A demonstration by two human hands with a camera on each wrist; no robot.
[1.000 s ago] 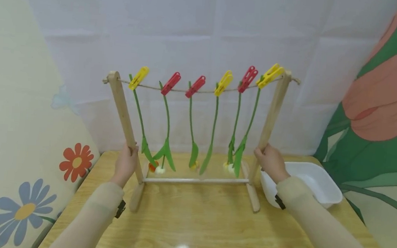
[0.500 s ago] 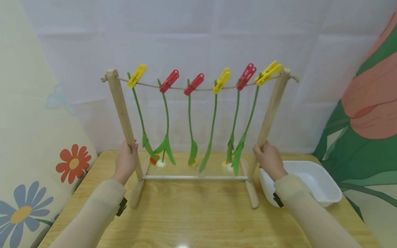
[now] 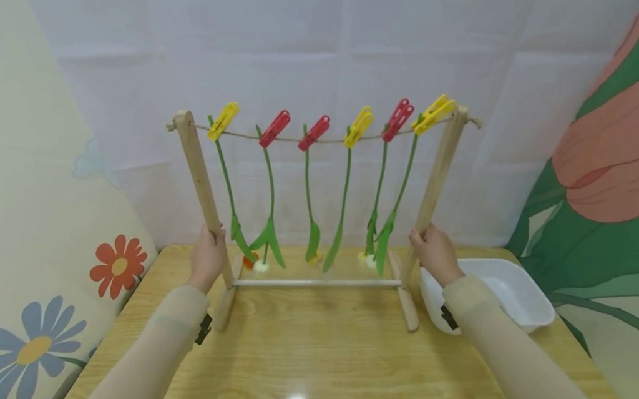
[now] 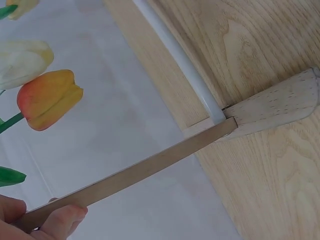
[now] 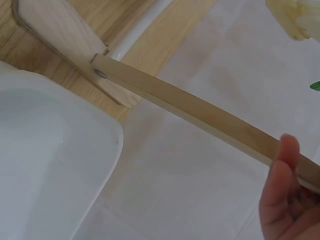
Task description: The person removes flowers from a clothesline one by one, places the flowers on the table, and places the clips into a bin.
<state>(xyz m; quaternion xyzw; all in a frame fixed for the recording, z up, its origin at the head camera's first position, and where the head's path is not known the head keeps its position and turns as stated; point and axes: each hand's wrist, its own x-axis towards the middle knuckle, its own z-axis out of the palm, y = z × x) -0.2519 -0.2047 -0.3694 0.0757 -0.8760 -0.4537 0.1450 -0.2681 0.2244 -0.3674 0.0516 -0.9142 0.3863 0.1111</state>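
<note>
Rack [image 3: 315, 283] toward surface [image 3: 308, 343] far edge, probably light, stiff, best held by uprights [image 3: 439, 177], left hand [image 3: 208, 256] and right hand [image 3: 438, 256] fingers [image 5: 287, 152] curled round them.

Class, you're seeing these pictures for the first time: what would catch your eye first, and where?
Six flowers hang heads-down from red and yellow clips along a rope across the wooden rack. The left hand and right hand grip its two sides. A white basin sits on the table at the right.
</note>
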